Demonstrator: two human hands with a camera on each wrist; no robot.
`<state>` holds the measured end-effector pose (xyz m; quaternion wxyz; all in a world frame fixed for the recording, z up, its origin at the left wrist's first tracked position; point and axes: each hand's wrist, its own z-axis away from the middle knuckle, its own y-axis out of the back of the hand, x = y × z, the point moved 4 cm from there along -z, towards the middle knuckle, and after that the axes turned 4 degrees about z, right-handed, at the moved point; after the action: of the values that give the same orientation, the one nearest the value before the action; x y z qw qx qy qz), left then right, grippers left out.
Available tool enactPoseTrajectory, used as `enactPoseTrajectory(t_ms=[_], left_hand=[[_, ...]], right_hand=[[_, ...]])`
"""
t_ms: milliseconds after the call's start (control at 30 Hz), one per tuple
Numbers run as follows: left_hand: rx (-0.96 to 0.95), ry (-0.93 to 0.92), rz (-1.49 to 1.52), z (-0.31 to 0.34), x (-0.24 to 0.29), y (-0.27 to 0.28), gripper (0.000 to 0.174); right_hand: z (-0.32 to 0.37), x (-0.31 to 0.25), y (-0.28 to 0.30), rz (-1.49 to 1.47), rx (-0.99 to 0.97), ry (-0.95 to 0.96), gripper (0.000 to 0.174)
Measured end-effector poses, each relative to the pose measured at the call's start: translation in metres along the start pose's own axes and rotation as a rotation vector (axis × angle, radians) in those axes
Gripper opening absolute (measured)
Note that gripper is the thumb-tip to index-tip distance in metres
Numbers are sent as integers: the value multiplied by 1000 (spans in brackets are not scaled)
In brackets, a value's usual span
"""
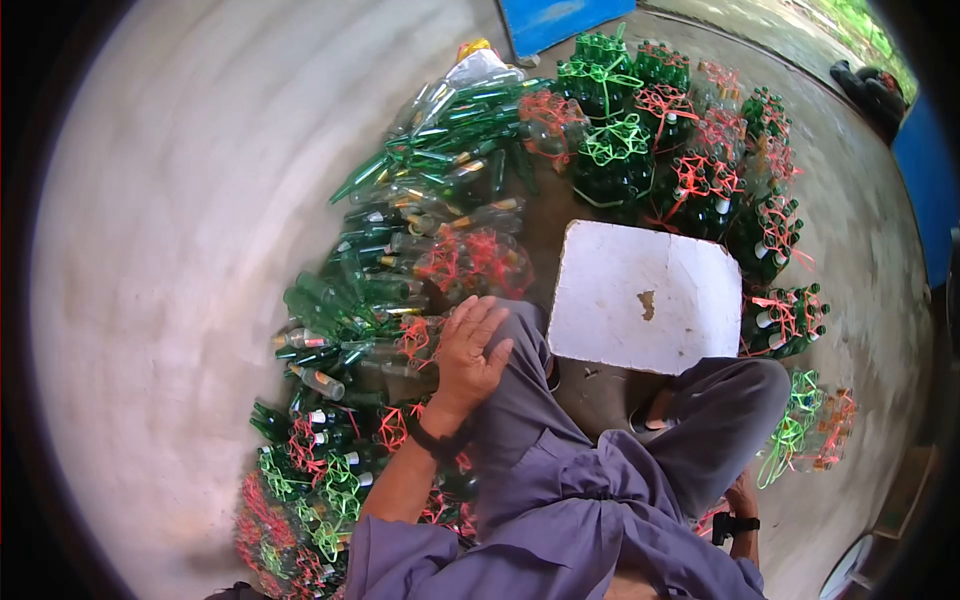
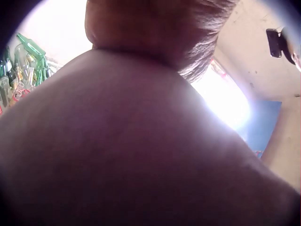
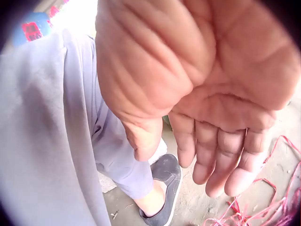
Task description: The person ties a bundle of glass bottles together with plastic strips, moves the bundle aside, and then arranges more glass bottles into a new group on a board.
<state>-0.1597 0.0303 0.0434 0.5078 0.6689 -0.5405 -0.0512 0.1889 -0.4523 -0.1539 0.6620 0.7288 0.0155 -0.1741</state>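
Left of the flat white board (image 1: 620, 290), the left hand (image 1: 474, 348) rests relaxed on grey trousers (image 1: 535, 405), near smooth glass bottles (image 1: 320, 381). Nearer the body than board, right hand (image 3: 202, 103) is open near thin pink twine (image 3: 240, 217).

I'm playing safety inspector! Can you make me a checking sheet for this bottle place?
Surface: grey floor, with marks.
Job's things: loose bottles heaped up; tied bundles standing beyond the white board.
Clutter: red string on the floor.
Hands: left hand rests on the leg; right hand is empty, fingers straight.
Cables: nothing seen.
Surroundings: blue panel past the bottles; brown patch on the board.
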Motion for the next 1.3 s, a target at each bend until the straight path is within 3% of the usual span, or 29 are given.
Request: enactPoseTrajectory(t_ms=[233,267,300,367,433,567,633,700,733,800,900,967,1033,1133,1167,1267,1300], left_hand=[[5,-1,41,6,2,1,41],[0,1,43,6,1,1,41],[4,-1,40,7,1,1,41],[5,-11,12,9,0,1,42],[10,-8,8,10,1,3,42],[25,-12,25,12,-2,1,42],[25,-7,24,13,-2,1,42],[23,-2,27,13,-3,2,42],[16,-4,37,13,-2,3,42],[9,-3,46,14,-3,4,43],[-1,-7,33,20,-6,5,45],[-3,20,75,27,-6,8,47],[2,41,84,34,-5,11,48],[15,64,95,41,-7,12,50],[15,67,97,43,-7,12,51],[24,72,87,42,-5,11,51],[17,67,101,42,-5,10,51]], right_hand=[[12,0,-1,204,-2,198,21],[8,2,7,410,46,293,17],[5,5,16,410,51,296,17],[3,39,32,-393,-70,-540,18],[-27,27,71,-821,72,-768,23],[-58,36,144,-630,226,-760,34],[-86,27,178,-566,213,-721,36],[-109,20,204,-431,477,-597,37],[-123,12,215,-433,471,-590,37],[-156,-44,240,-355,423,-592,33],[-172,-73,219,-414,260,-519,33],[-178,-95,205,-438,255,-465,36],[-187,-118,191,-475,-9,-420,30],[-192,-147,180,-429,-122,-256,28],[-190,-154,177,-429,-128,-262,28],[-164,-168,151,-950,-289,-487,27],[-150,-166,148,-945,-283,-503,27]])
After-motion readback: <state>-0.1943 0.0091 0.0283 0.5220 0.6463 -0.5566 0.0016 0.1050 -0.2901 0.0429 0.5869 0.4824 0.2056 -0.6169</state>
